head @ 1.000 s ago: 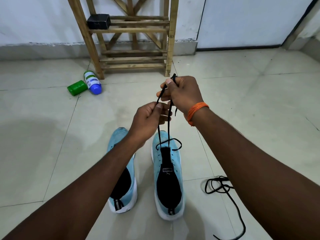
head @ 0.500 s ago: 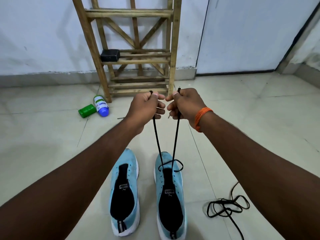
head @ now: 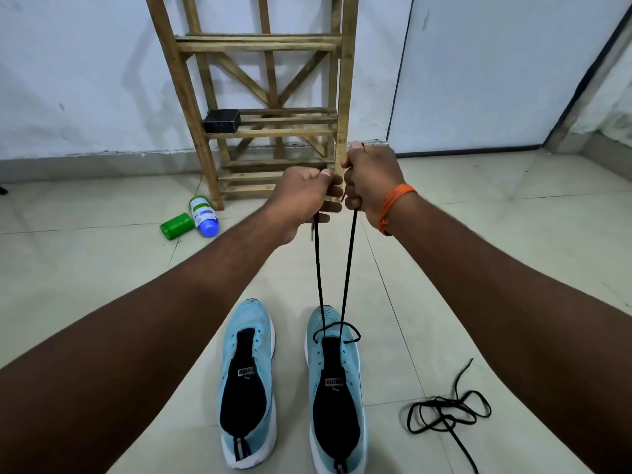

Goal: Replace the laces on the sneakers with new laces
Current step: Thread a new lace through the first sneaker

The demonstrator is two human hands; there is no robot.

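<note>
Black lace taut in curled, side-by-side left hand and right hand.

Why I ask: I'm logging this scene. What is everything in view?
sneakers: 2, light blue, side by side on floor.
threaded lace: 1, black, one sneaker's front eyelets to both hands.
loose lace: 1, black, floor right of sneakers.
rack: 1, wooden, against wall.
box: 1, black, on rack shelf.
container: 1, green, floor by rack.
bottle: 1, white, blue cap, beside container.
wristband: 1, orange, right wrist.
left hand: 1, grips one lace strand.
right hand: 1, grips other strand.
</note>
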